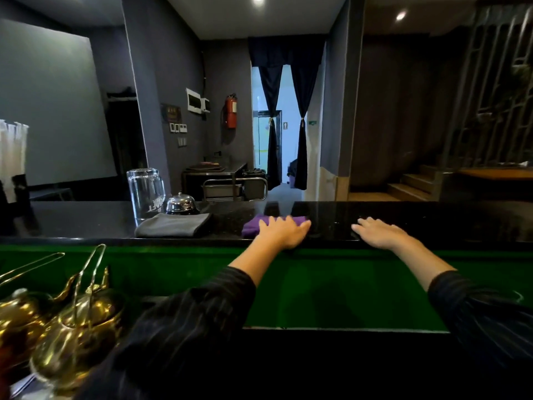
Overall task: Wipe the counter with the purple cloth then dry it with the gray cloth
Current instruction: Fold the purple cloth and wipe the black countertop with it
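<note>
Head view: my left hand (pixel 284 230) presses flat on one purple cloth (pixel 253 226); right hand (pixel 377 232) rests released on the black surface (pixel 432 223). One gray cloth (pixel 173 225), one glass (pixel 145 192), one bell (pixel 181 203) lie left.

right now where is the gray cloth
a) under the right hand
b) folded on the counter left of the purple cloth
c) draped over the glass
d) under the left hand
b: the gray cloth lies folded on the counter, untouched, left of the purple cloth, which the left hand presses flat; the right hand rests on bare counter.
</note>
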Available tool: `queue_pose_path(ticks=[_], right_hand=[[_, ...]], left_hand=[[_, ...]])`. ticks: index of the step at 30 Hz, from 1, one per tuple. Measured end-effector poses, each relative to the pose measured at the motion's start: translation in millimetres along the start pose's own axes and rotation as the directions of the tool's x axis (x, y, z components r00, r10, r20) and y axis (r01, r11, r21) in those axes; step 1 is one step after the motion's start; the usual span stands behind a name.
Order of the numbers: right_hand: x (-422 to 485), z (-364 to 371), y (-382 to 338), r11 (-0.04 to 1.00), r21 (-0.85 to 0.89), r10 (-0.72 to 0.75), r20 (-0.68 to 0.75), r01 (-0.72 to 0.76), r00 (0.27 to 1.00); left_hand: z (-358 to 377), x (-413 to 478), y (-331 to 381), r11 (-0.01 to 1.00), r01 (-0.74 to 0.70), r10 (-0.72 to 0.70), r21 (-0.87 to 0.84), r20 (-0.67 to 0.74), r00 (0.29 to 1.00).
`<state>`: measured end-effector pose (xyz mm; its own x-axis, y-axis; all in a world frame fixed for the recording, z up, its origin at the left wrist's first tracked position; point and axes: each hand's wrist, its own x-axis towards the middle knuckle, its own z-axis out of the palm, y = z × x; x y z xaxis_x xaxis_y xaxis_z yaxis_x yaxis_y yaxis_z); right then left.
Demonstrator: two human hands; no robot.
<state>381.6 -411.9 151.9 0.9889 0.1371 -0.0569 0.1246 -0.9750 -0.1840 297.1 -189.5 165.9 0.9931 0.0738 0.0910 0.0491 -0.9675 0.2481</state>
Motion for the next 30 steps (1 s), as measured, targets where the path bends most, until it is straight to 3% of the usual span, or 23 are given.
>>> queue_pose_path(ticks=[3, 6, 10, 13, 19, 22, 26, 30], right_hand=[[-4.6, -6.2, -4.5, 0.999, -0.011, -0.035, -0.016, 0.035, 0.999], [-8.1, -3.1, 2.1, 0.999, -0.015, -0.053, -0.078, 0.052, 0.996], [-11.6, 4.5, 6.8, 0.995, -0.040, -0.102, -0.180, 0.097, 0.978], [-11.9, 4.4, 8.2, 0.992, -0.061, -0.123, -0.215, 0.112, 0.969], [-16.6, 2.4, 10.7, 0.988, -0.062, -0.149, -0.241, 0.139, 0.959], [-18.1, 3.1, 12.6, 0.987, -0.049, -0.158, -0.235, 0.150, 0.959], [-15.8, 2.3, 15.9, 0.981, -0.050, -0.192, -0.236, 0.186, 0.952], [-12.8, 6.1, 16.5, 0.979, -0.057, -0.204, -0.242, 0.196, 0.949]], left_hand=[[15.6, 11.9, 1.3, 0.986, 0.115, -0.108, 0.124, -0.065, 0.992], [6.4, 25.2, -17.8, 0.980, 0.137, -0.135, 0.142, -0.026, 0.991], [0.0, 36.3, -38.1, 0.947, 0.279, -0.281, 0.159, -0.012, 0.960], [5.0, 47.4, -15.7, 0.917, 0.350, -0.350, 0.191, -0.035, 0.936], [37.9, 33.4, 93.7, 0.979, 0.075, -0.075, 0.191, -0.008, 0.997], [37.6, 17.0, 92.2, 0.978, 0.087, -0.080, 0.190, -0.042, 0.996], [24.3, -4.2, 45.0, 0.943, 0.269, -0.253, 0.198, -0.100, 0.962], [4.1, -7.7, 6.9, 0.868, 0.477, -0.474, 0.140, -0.055, 0.879]])
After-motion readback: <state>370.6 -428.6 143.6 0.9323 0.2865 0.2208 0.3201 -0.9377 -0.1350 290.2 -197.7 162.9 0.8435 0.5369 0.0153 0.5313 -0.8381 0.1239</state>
